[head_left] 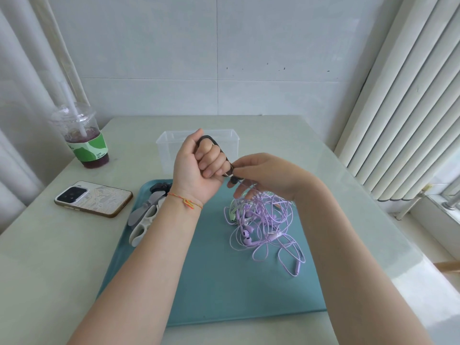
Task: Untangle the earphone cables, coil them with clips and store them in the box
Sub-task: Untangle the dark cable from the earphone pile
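Your left hand (199,168) gripped a dark cable coil (211,143); your right hand (258,175) pinched its end. Lilac tangle (263,227) lay at four o'clock, box (169,148) at twelve, phone (93,198) and cup (84,138) toward ten on the desk (49,245).

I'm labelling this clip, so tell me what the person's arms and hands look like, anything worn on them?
Both forearms are bare, with no sleeves in view. The left hand has a thin braided string bracelet at the wrist, orange and yellow with a small looped charm. The right hand shows no ring, watch or band.
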The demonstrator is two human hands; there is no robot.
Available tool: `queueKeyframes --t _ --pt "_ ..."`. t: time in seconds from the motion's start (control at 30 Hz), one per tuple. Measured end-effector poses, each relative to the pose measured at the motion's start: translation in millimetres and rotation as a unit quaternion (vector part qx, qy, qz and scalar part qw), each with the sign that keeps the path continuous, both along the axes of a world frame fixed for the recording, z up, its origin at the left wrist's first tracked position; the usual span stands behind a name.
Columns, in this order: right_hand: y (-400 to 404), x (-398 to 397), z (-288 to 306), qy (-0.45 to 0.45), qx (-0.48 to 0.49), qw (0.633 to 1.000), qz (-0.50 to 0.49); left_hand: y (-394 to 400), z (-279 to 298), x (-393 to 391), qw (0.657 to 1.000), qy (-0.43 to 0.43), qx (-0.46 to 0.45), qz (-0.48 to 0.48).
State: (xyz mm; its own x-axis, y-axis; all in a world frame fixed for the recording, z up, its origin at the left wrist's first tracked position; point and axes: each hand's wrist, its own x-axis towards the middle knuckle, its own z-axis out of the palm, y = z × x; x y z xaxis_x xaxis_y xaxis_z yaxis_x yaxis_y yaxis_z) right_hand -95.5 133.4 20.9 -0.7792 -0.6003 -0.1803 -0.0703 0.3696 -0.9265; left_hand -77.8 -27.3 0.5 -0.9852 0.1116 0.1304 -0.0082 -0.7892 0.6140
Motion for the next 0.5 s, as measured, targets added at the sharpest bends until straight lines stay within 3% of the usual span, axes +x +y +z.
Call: queueKeyframes --t 0.2,0.33,0.5 --pt "8 -9 -2 0.128 0.123 0.983 -0.036 8 -1 -2 0.996 -0.011 -0.076 0.05" --pt "9 -11 -2 0.171 0.126 0.973 -0.085 12 -2 -3 0.989 -0.024 -0.129 0.069" --pt "9 -12 -4 0.211 0.139 0.96 -0.119 13 -2 -2 0.989 -0.034 -0.13 0.07"
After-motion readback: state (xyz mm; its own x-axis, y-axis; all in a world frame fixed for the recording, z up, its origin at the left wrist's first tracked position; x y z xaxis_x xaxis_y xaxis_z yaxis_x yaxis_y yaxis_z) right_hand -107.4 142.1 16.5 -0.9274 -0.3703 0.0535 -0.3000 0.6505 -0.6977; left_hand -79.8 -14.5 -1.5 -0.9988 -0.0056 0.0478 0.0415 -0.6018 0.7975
